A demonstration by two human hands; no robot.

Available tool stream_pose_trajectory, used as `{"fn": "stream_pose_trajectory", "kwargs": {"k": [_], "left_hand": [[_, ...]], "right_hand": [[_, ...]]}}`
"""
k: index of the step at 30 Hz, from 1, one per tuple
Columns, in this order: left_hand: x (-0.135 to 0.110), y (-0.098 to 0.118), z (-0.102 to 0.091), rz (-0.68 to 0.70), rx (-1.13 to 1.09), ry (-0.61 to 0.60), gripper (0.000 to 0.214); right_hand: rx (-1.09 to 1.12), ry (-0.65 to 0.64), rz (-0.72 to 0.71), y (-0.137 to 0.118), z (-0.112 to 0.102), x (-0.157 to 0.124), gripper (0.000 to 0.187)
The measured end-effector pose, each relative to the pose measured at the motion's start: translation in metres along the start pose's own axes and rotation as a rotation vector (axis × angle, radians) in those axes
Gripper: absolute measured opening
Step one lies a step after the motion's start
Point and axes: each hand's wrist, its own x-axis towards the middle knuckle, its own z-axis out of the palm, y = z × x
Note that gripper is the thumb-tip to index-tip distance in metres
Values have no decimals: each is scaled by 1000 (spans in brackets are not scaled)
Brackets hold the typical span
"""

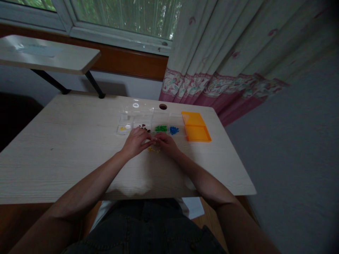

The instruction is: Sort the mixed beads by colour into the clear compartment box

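My left hand (136, 141) and my right hand (167, 144) meet over the table, fingertips pinched together. Whatever they hold is too small to make out. Just below the fingers lies a loose pile of small yellow pieces (153, 150). Behind the hands stand open clear plastic boxes in a row. From left to right they contain a few yellow pieces (123, 128), dark brown pieces (144, 127), green pieces (161, 128) and blue pieces (174, 130). My left hand partly covers the brown pieces' box.
An open orange case (198, 132) lies to the right of the clear boxes on the pale wooden table (66, 151). A round cable hole (163, 106) is at the back edge. A raised shelf (53, 58) stands at the back left, and a curtain (212, 70) hangs behind the table.
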Motion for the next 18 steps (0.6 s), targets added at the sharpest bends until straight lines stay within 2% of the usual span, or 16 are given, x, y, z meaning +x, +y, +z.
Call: {"fn": "stream_pose_trajectory", "kwargs": {"k": [7, 12, 18], "left_hand": [[0, -1, -3, 36, 66, 63, 22], [-2, -5, -4, 77, 81, 79, 18], [-1, -4, -5, 72, 95, 81, 19]], "right_hand": [[10, 11, -2, -3, -1, -1, 42], [7, -9, 18, -7, -2, 0, 42], [-11, -35, -24, -6, -2, 0, 40]]}}
